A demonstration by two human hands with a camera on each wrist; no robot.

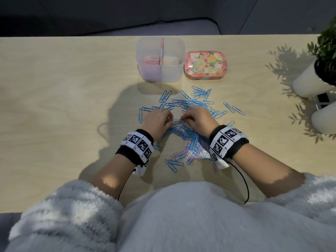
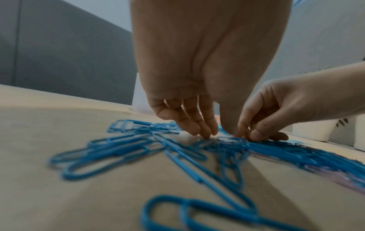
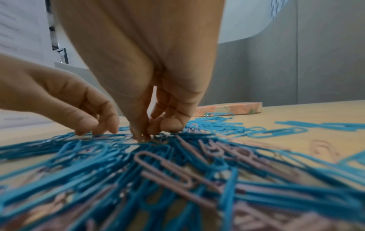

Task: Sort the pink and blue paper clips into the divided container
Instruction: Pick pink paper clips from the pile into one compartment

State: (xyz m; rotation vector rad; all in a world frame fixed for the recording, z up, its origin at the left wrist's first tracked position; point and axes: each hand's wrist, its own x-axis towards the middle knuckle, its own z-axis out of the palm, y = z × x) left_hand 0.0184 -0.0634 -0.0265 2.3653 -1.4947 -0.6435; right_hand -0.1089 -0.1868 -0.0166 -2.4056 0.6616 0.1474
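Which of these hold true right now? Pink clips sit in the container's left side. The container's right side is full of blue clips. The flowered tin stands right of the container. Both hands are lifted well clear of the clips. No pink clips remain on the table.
1. Pink clips sit in the left side of the container. True.
2. Its right side is full of blue clips. False: it holds none; the blue clips lie on the table.
3. The tin stands right of the container. True.
4. Both hands are lifted clear. False: the left hand and right hand are down in the pile.
5. No pink remain. False: several lie among the blue ones.
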